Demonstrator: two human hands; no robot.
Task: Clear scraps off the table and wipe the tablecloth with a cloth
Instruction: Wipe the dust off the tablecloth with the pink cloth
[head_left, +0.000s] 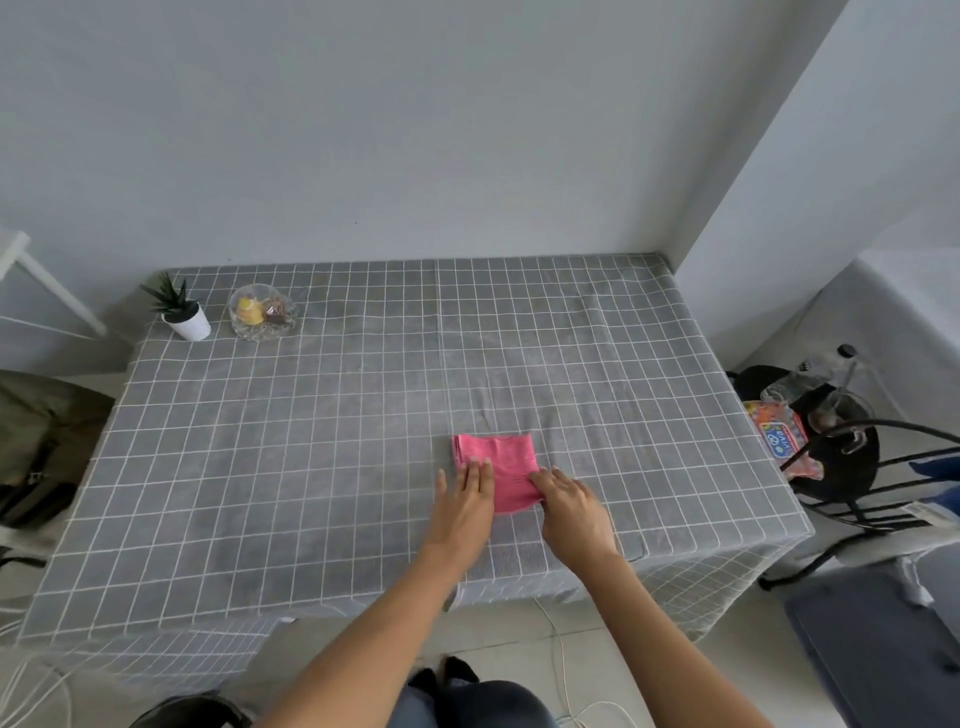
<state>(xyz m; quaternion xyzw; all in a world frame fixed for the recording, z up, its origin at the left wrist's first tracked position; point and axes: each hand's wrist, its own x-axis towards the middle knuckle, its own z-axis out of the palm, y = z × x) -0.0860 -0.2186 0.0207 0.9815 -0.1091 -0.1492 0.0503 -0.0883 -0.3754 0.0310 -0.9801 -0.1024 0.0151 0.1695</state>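
Note:
A folded pink cloth (501, 460) lies on the grey checked tablecloth (322, 426), right of centre and near the front edge. My left hand (465, 501) lies flat with straight fingers on the cloth's left part. My right hand (571, 506) rests on the cloth's lower right corner, its fingertips on the fabric; whether they pinch the edge is unclear. No scraps show on the tablecloth.
A small potted plant (182, 312) and a glass bowl (263, 313) holding wrapped items stand at the table's back left corner. A black chair (852, 457) with bottles and a colourful packet (782, 439) stands right of the table. Walls close the back and right.

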